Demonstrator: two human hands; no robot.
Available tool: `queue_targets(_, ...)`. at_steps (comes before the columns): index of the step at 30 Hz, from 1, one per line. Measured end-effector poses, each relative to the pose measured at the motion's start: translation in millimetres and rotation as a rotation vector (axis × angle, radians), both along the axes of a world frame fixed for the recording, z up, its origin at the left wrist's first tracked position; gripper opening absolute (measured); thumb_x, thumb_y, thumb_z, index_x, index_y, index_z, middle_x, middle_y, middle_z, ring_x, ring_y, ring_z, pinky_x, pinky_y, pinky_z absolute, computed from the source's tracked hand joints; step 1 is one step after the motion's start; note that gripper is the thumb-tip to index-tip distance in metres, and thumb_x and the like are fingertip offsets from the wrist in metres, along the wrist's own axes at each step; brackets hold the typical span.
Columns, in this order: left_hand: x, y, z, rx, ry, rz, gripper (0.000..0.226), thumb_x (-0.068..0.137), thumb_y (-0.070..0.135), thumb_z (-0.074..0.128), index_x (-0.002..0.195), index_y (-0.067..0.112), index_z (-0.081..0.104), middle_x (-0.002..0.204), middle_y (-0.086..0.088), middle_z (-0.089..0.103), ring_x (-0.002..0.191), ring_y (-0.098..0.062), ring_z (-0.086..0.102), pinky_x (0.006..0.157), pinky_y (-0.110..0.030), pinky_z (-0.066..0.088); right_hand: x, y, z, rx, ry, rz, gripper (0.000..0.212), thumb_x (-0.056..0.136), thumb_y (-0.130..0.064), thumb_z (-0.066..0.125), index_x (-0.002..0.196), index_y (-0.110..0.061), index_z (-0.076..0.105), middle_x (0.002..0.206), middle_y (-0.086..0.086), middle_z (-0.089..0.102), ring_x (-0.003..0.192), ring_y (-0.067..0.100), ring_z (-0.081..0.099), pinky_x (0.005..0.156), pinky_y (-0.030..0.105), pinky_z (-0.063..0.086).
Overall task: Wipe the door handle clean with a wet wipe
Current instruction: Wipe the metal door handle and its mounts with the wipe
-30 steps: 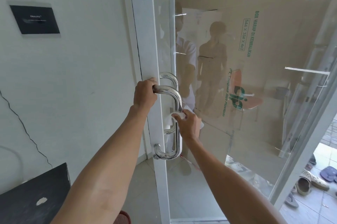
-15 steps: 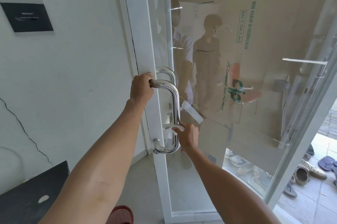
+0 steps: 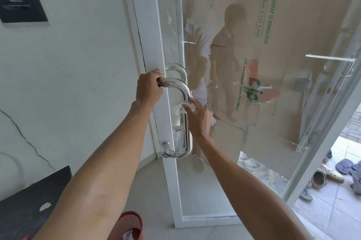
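Surroundings: a glass door [image 3: 214,191] in a white frame [image 3: 150,34]. To its left is a white wall [image 3: 82,63] with a thin crack [image 3: 27,142] running down it. A black plaque [image 3: 22,6] hangs high on that wall. At lower left is a black panel [image 3: 29,202] with a pale chipped spot. A red basket [image 3: 129,224] sits below my left forearm. Through the glass I see a large cardboard box [image 3: 297,20] and an orange chair [image 3: 267,94]. The glass also carries faint reflections of two standing people [image 3: 228,54]. At lower right, sandals [image 3: 324,175] lie on the tiled floor [image 3: 322,210].

Obstruction: my right hand [image 3: 199,117] covers the upper stretch of the bar; the rest of it is in plain sight.

Writing: the green print on the box is turned sideways and reads "BOX HARAP DI KEMBALIKAN", with "544 X 334 X 402" in an outline. A green logo and another line below are too blurred to read. The white lettering on the plaque is too small to read.

Door handle [image 3: 186,134]: a chrome tube in a D-shaped loop, mounted at the door's left edge. Its long axis is vertical, and both ends curve left into the frame. A matching loop shows behind the glass.

Left hand [image 3: 148,89]: fingers [image 3: 154,74] are curled round the top bend of the handle, gripping it.

Right hand: fingers hold the bunched white wet wipe [image 3: 188,107] pinched against the vertical bar, just under the upper curve.
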State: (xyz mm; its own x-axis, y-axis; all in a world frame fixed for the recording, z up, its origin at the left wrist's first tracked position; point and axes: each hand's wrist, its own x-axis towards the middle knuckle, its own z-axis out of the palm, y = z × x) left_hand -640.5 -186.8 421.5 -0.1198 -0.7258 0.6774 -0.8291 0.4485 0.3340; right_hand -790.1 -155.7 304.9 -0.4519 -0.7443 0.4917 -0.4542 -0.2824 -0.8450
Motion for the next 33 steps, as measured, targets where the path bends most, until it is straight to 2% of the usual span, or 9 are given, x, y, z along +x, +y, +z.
queue_targets(3,0,-2,0,-0.001,-0.002,-0.004,0.035,0.066,-0.014,0.048,0.088,0.003,0.069,0.086,-0.006,0.068,0.076,-0.035,0.059,0.068,-0.024,0.043,-3,-10,10,-0.032,0.04,-0.005,0.037,0.079,-0.044,0.072,0.102,-0.014,0.072,0.083,-0.001,0.073,0.066,0.01,0.052,0.064,0.025,0.043)
queue_targets(7,-1,-3,1,0.01,-0.003,-0.005,0.034,0.068,-0.014,0.049,0.089,0.002,0.07,0.088,-0.008,0.07,0.08,-0.035,0.061,0.071,-0.029,0.049,-4,-10,-17,0.066,0.07,0.0,0.033,0.077,-0.045,0.074,0.097,-0.019,0.071,0.076,-0.006,0.068,0.067,0.01,0.053,0.066,0.028,0.046)
queue_targets(11,-2,-6,1,0.01,0.013,0.007,0.04,0.069,-0.014,0.05,0.097,0.003,0.072,0.099,-0.006,0.074,0.087,-0.033,0.064,0.075,-0.022,0.046,-1,-6,-59,0.202,0.057,0.015,0.026,0.075,-0.038,0.077,0.091,-0.018,0.07,0.073,-0.007,0.064,0.068,0.009,0.052,0.062,0.025,0.043)
queue_targets(14,0,-10,-1,0.003,0.015,0.009,0.038,0.065,-0.015,0.047,0.089,0.004,0.07,0.089,-0.007,0.071,0.075,-0.031,0.057,0.067,-0.02,0.038,1,-5,-83,0.291,0.022,0.058,0.031,0.076,-0.032,0.077,0.1,-0.014,0.069,0.079,-0.004,0.065,0.074,0.017,0.058,0.068,0.03,0.048)
queue_targets(19,1,-13,-5,-0.03,0.002,-0.012,0.034,0.062,-0.014,0.046,0.08,0.007,0.065,0.073,-0.005,0.061,0.068,-0.03,0.051,0.061,-0.024,0.037,8,-5,-110,0.351,-0.025,0.062,0.036,0.079,-0.025,0.075,0.111,-0.01,0.067,0.089,0.008,0.07,0.087,0.032,0.066,0.073,0.036,0.051)
queue_targets(24,2,-17,-7,-0.038,-0.005,-0.031,0.033,0.061,-0.014,0.046,0.079,0.006,0.064,0.074,-0.007,0.062,0.07,-0.031,0.055,0.062,-0.031,0.046,8,-1,-136,0.469,0.027,0.029,0.045,0.08,-0.029,0.075,0.12,-0.014,0.065,0.102,0.011,0.072,0.091,0.031,0.066,0.077,0.034,0.052)
queue_targets(28,2,-18,-8,-0.043,-0.001,-0.032,0.032,0.062,-0.013,0.045,0.08,0.006,0.063,0.074,-0.008,0.063,0.071,-0.031,0.057,0.063,-0.03,0.046,11,0,-148,0.517,-0.052,0.04,0.041,0.08,-0.027,0.075,0.116,-0.01,0.067,0.092,0.012,0.072,0.086,0.03,0.065,0.077,0.038,0.054)
queue_targets(31,1,-18,-8,-0.043,0.0,-0.034,0.033,0.061,-0.013,0.044,0.08,0.006,0.064,0.075,-0.007,0.062,0.069,-0.031,0.054,0.062,-0.028,0.042,14,1,-151,0.541,-0.136,0.031,0.04,0.081,-0.025,0.074,0.115,-0.006,0.067,0.096,0.013,0.072,0.089,0.029,0.065,0.077,0.033,0.051)
queue_targets(33,0,-18,-8,-0.037,0.004,-0.025,0.031,0.061,-0.013,0.044,0.078,0.006,0.062,0.071,-0.006,0.059,0.067,-0.029,0.05,0.061,-0.029,0.042,17,2,-152,0.58,-0.206,0.022,0.032,0.082,-0.025,0.074,0.105,-0.002,0.069,0.089,0.013,0.07,0.082,0.027,0.061,0.071,0.03,0.046)
